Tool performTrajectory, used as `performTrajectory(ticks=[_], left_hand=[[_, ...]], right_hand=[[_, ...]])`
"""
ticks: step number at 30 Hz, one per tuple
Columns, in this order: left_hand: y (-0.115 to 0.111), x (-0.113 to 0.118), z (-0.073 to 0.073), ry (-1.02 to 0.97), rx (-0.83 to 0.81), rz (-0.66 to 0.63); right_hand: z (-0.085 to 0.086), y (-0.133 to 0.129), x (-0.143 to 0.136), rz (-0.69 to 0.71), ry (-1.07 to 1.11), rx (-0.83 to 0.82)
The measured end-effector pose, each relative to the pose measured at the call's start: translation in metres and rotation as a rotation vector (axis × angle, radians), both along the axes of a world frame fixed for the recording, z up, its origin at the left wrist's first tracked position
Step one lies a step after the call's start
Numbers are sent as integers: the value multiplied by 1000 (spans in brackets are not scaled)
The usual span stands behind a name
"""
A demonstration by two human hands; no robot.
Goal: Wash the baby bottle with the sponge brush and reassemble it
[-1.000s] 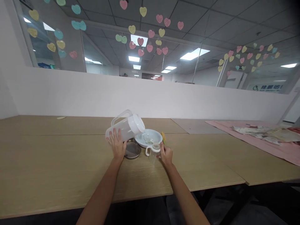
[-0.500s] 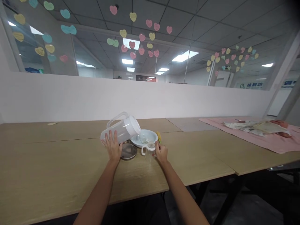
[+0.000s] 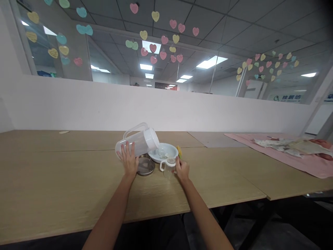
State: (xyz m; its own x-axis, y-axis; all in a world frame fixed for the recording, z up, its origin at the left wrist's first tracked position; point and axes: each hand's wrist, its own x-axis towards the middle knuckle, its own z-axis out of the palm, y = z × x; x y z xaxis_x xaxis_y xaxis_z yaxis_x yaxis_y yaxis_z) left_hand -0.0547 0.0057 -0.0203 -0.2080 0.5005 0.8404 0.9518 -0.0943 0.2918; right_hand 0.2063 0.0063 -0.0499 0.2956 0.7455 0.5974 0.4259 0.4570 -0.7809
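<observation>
Just left of the frame's middle, below center, the left hand (image 3: 128,163) holds a clear plastic pitcher (image 3: 139,143), its fingers spread across the near side. The pitcher tilts, its white lid end (image 3: 152,138) toward the right, overlapping the left edge of a pale bowl (image 3: 172,151) in view. To its right, the right hand (image 3: 182,169) is closed at the right side of a small clear jug (image 3: 169,171), which stands upright with its white handle to the left; exactly what the fingers pinch is hidden. A round metal tray (image 3: 145,168) lies between left hand and jug. Something yellow (image 3: 179,151) shows behind the right hand. Pink cloth (image 3: 309,170) covers the table (image 3: 78,187) at far right.
</observation>
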Motion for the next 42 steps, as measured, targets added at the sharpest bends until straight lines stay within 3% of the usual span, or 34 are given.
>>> performTrajectory(ticks=[16, 27, 34, 42], left_hand=[[-3, -1, 1, 4, -1, -26], [9, -5, -8, -71, 275, -147], [17, -4, -13, 53, 369, -311], [24, -5, -16, 276, 393, -319]], right_hand=[[-1, 2, 1, -58, -93, -7], [-5, 6, 2, -106, -152, -7], [-4, 5, 1, -110, -151, -7], [-2, 4, 1, -114, -166, -13]])
